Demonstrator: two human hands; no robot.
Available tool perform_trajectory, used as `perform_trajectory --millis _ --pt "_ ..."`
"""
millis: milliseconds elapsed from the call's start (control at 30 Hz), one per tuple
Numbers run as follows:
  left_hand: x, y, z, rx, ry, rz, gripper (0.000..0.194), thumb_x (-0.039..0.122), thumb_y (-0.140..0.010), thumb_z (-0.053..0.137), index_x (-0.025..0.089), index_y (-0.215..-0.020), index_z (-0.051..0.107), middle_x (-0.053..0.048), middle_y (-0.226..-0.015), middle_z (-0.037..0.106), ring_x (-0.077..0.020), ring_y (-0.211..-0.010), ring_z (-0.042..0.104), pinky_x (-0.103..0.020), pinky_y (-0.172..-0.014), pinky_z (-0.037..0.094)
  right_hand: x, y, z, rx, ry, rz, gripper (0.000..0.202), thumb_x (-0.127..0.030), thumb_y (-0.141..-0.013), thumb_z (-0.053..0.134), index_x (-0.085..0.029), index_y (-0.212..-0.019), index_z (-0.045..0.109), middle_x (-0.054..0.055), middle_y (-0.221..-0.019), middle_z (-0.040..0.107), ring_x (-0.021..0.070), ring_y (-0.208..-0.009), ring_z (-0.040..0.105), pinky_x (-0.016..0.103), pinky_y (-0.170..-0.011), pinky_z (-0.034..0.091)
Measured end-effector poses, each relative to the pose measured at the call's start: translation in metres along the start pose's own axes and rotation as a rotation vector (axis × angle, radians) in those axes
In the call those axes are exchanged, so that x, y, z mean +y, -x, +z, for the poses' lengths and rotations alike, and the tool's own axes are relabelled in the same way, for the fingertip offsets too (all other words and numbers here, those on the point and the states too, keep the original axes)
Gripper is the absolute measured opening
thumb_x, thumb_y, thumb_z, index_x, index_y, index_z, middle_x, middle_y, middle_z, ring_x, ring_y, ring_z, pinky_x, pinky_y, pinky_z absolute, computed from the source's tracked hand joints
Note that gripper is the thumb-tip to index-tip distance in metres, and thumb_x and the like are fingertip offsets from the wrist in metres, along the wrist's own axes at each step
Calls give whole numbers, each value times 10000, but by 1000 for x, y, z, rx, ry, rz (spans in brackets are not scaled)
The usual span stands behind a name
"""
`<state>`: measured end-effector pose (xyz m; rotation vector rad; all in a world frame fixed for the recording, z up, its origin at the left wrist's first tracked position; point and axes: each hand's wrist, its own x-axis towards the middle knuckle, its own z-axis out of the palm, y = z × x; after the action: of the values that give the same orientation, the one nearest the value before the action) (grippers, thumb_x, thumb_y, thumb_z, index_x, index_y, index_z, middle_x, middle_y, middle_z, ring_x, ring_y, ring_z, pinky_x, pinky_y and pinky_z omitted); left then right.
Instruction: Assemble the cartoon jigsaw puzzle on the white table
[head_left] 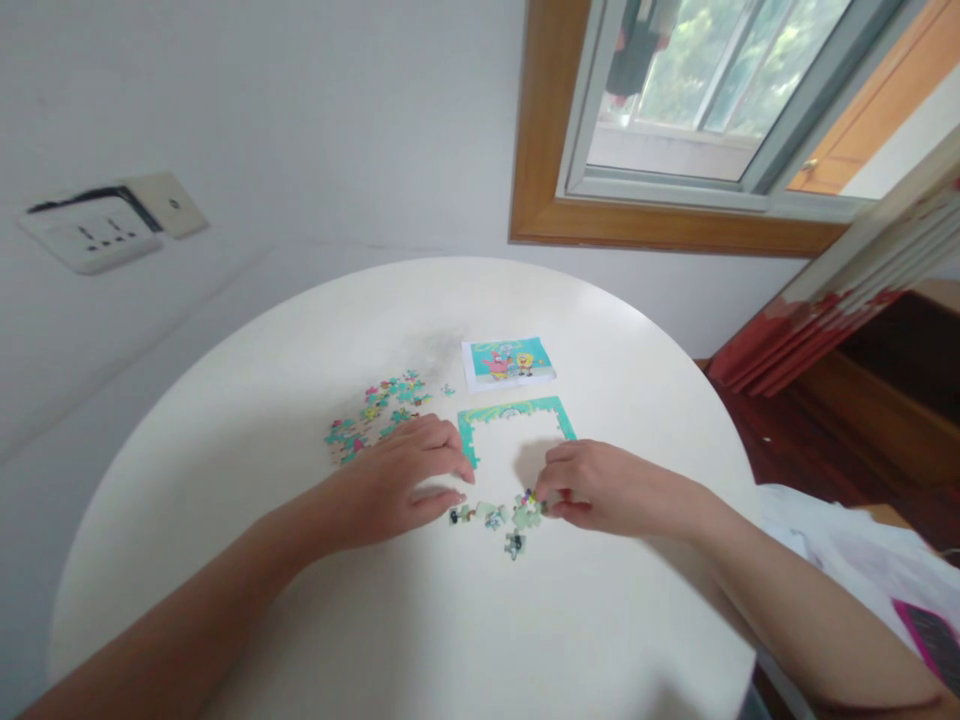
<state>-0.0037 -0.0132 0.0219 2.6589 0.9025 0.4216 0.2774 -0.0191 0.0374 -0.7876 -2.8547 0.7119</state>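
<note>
While left hand [415,463] sits released beside puzzle border [464,434], right hand [589,480] curls at pale pieces [495,517] toward near edge of table [420,630]; can't tell if gripping any.

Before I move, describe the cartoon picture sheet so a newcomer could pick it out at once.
On the white table, find the teal puzzle border. Just beyond its far strip lies the cartoon picture sheet. Unlike the hollow border, it shows a pink starfish beside a yellow sponge character.

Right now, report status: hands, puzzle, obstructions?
Left hand near flat turquoise jigsaw border. Right hand at pale loose jigsaw pieces, grip unclear. Border's near side open. Left hand partly hides multicoloured jigsaw pile.
</note>
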Motion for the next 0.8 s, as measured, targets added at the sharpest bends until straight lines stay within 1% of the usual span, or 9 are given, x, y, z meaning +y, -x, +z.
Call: perform_trajectory --millis 100,233,300,433,500,633,800 --pt "-2 -1 2 64 -49 -33 155 212 -875 542 233 -992 642 -42 -986 577 -192 -974 525 -328 -904 401 -1 0 -1 -2 -32 11 175 -60 -802 530 -172 -858 652 35 -818 651 152 -813 575 250 -760 424" --pt "-8 -2 3 225 -122 -86 182 235 -904 499 218 -1040 619 -51 -992 583 -203 -991 522 -360 -920 408 -1 0 -2 -17 -51 20 222 -18 -753 505 -172 -833 642 22 -778 629 135 -757 556 235 -725 419" --pt "-9 -2 3 271 -130 -81 178 236 -906 495 214 -1036 615 -51 -994 587 -204 -999 523 -362 -925 410 -1 0 -1 -14 -44 21 216 -20 -742 509 -172 -829 635 17 -765 619 133 -744 548 236 -721 414" --pt "-8 -2 4 266 -123 -73 170 217 -909 486 210 -1025 610 -47 -989 585 -197 -991 527 -344 -913 411 1 1 0 -4 -9 56 160 -78 -759 547 -169 -863 628 27 -805 621 140 -763 556 250 -731 409" --pt "-8 -2 5 254 -123 -79 170 212 -906 488 213 -1025 610 -45 -992 580 -196 -986 528 -335 -904 411 2 1 0 -10 6 61 132 -92 -770 545 -170 -844 622 32 -813 618 143 -767 556 255 -731 403" --pt "-9 -2 7 243 -127 -72 164 208 -903 496 214 -1019 612 -42 -992 577 -194 -986 524 -331 -898 409 4 2 -1 -32 -10 56 118 -83 -770 534 -172 -806 602 18 -766 592 135 -740 535 246 -706 386" --pt "-8 -3 7 222 -99 -63 165 198 -904 490 208 -1014 613 -49 -981 578 -192 -973 526 -340 -898 414 4 3 -2 -48 -23 78 74 -119 -767 567 -172 -815 586 5 -739 558 135 -719 520 248 -690 376"
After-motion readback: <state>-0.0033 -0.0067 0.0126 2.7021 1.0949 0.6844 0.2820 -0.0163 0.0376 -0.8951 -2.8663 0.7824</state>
